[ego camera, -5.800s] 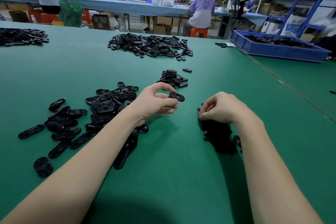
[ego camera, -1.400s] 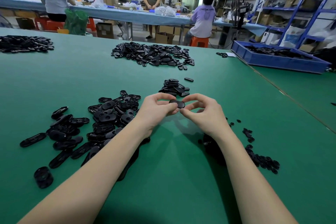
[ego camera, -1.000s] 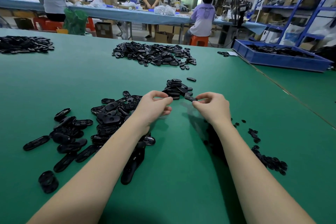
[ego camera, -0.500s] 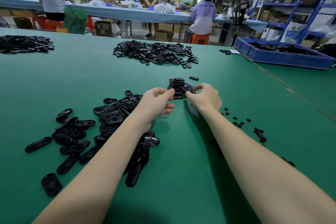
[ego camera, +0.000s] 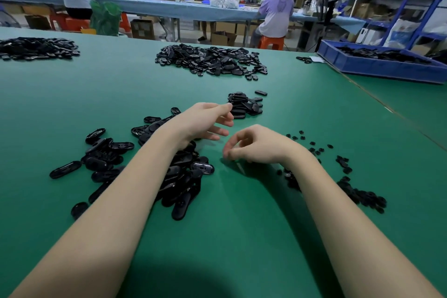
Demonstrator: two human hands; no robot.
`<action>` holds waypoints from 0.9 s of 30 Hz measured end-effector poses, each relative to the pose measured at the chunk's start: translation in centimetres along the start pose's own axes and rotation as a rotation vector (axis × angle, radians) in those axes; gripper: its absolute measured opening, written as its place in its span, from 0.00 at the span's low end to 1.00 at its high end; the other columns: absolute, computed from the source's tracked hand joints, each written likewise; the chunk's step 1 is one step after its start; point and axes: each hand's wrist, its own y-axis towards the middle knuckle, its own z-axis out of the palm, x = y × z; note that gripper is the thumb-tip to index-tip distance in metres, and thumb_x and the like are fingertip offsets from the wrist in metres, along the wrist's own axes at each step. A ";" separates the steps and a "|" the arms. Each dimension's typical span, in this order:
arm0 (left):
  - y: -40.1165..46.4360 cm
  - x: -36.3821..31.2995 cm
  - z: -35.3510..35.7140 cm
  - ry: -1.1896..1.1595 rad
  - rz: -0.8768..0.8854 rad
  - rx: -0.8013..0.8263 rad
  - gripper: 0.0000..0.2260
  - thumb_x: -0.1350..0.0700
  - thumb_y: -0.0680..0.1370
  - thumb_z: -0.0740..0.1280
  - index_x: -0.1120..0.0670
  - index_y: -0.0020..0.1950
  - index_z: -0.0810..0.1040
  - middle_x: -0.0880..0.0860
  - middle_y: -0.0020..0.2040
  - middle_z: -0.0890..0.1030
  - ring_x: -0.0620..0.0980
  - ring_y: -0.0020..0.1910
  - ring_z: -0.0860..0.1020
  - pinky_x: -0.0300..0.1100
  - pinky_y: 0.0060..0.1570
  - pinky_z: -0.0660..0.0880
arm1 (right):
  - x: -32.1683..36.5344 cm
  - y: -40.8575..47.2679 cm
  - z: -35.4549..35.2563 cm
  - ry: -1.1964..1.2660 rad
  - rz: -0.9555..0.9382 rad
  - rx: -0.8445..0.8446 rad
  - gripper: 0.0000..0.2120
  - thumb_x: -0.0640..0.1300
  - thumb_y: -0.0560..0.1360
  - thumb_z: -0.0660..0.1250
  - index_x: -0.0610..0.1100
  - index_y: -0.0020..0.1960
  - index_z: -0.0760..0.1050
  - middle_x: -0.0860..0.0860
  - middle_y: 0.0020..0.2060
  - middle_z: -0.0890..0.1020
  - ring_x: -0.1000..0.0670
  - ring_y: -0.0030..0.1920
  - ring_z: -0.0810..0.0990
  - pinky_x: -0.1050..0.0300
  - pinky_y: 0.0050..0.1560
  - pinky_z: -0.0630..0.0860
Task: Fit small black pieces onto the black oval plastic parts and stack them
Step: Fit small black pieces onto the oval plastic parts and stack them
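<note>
Table: a green work surface (ego camera: 72, 94) fills the view, its far edge running along the aisle, with open green between the heaps and near the person.
Blue tray: a bin (ego camera: 377, 69) of black parts sits at the far right corner, well apart from both hands.
Far heaps: one spread of black parts (ego camera: 212, 59) lies at centre back, another (ego camera: 36, 47) at far left.
Loose oval parts: a scatter (ego camera: 108, 157) lies at left, partly under the left forearm.
Stack: fitted oval parts (ego camera: 244, 105) are piled just beyond the left fingertips.
Small pieces: black bits (ego camera: 358, 192) trail along the right, beside the right forearm.
Left hand: the hand (ego camera: 205, 121) hovers with fingers loosely spread, holding nothing.
Right hand: the hand (ego camera: 256, 144) hangs with fingers curled down toward the mat; motion blur hides whether the fingertips pinch anything.
</note>
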 end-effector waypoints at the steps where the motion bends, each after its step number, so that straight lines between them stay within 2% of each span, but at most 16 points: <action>1: 0.0 0.0 0.0 0.013 -0.003 0.004 0.16 0.43 0.83 0.62 0.53 0.50 0.81 0.52 0.52 0.85 0.48 0.43 0.83 0.42 0.46 0.80 | 0.2 -0.1 0.3 -0.025 -0.014 0.006 0.06 0.55 0.72 0.76 0.55 0.46 0.85 0.57 0.39 0.85 0.62 0.35 0.78 0.61 0.45 0.73; 4: 0.0 0.4 0.3 0.064 -0.021 0.042 0.16 0.44 0.83 0.61 0.54 0.50 0.80 0.51 0.49 0.84 0.48 0.41 0.82 0.43 0.49 0.81 | 1.0 -0.2 0.9 -0.078 -0.061 0.024 0.07 0.56 0.70 0.79 0.54 0.44 0.85 0.57 0.39 0.84 0.63 0.37 0.78 0.65 0.42 0.71; 5: 0.0 0.5 0.4 0.083 -0.020 0.057 0.16 0.44 0.83 0.61 0.54 0.50 0.80 0.51 0.48 0.84 0.47 0.40 0.81 0.43 0.47 0.80 | 1.2 -0.2 1.1 -0.093 -0.071 0.035 0.08 0.56 0.69 0.80 0.54 0.44 0.85 0.58 0.38 0.83 0.65 0.36 0.77 0.68 0.40 0.70; 8: -0.1 0.6 0.7 0.125 -0.005 0.080 0.15 0.44 0.83 0.62 0.54 0.51 0.81 0.48 0.44 0.83 0.45 0.35 0.81 0.34 0.35 0.77 | 1.6 0.0 1.6 -0.088 -0.084 0.043 0.09 0.54 0.69 0.81 0.53 0.44 0.85 0.61 0.34 0.81 0.70 0.34 0.75 0.72 0.37 0.67; 12: 0.0 0.7 0.9 0.140 0.010 0.081 0.15 0.45 0.83 0.62 0.55 0.51 0.81 0.47 0.41 0.83 0.42 0.32 0.80 0.32 0.32 0.75 | 1.7 0.3 1.8 -0.063 -0.099 0.044 0.05 0.48 0.70 0.80 0.52 0.40 0.84 0.62 0.31 0.81 0.70 0.34 0.75 0.75 0.35 0.67; 17: -0.1 0.6 0.6 0.139 0.003 0.121 0.15 0.45 0.84 0.61 0.55 0.52 0.81 0.51 0.47 0.85 0.48 0.41 0.83 0.40 0.44 0.80 | 0.7 -0.1 0.1 -0.080 -0.070 -0.024 0.03 0.45 0.70 0.77 0.51 0.42 0.83 0.57 0.35 0.83 0.59 0.35 0.78 0.66 0.40 0.73; 20: -0.2 0.5 0.9 0.113 -0.029 0.145 0.14 0.47 0.85 0.60 0.56 0.54 0.80 0.54 0.51 0.86 0.49 0.41 0.83 0.38 0.38 0.78 | -0.9 -0.5 -1.6 -0.011 -0.048 -0.116 0.03 0.45 0.71 0.76 0.50 0.41 0.83 0.57 0.32 0.82 0.56 0.29 0.76 0.61 0.37 0.75; 22: -0.3 0.5 1.4 0.078 -0.080 0.220 0.12 0.50 0.85 0.60 0.57 0.56 0.80 0.57 0.52 0.86 0.49 0.41 0.83 0.37 0.36 0.76 | -1.9 -1.0 -2.6 0.034 -0.047 -0.172 0.03 0.46 0.71 0.76 0.51 0.41 0.82 0.56 0.32 0.81 0.55 0.29 0.76 0.60 0.36 0.73; 25: -0.5 0.6 2.2 0.017 -0.087 0.342 0.09 0.54 0.84 0.64 0.57 0.58 0.80 0.57 0.53 0.86 0.48 0.42 0.83 0.36 0.37 0.76 | -2.6 -1.5 -3.8 0.091 -0.038 -0.200 0.03 0.46 0.72 0.76 0.49 0.43 0.82 0.56 0.31 0.81 0.54 0.31 0.77 0.59 0.37 0.72; 27: -0.4 0.8 2.7 -0.025 -0.067 0.355 0.08 0.56 0.82 0.66 0.57 0.59 0.79 0.55 0.51 0.86 0.47 0.41 0.82 0.35 0.38 0.75 | -2.7 -1.8 -4.4 0.087 -0.019 -0.184 0.04 0.46 0.73 0.76 0.49 0.45 0.82 0.56 0.30 0.81 0.55 0.31 0.78 0.62 0.35 0.72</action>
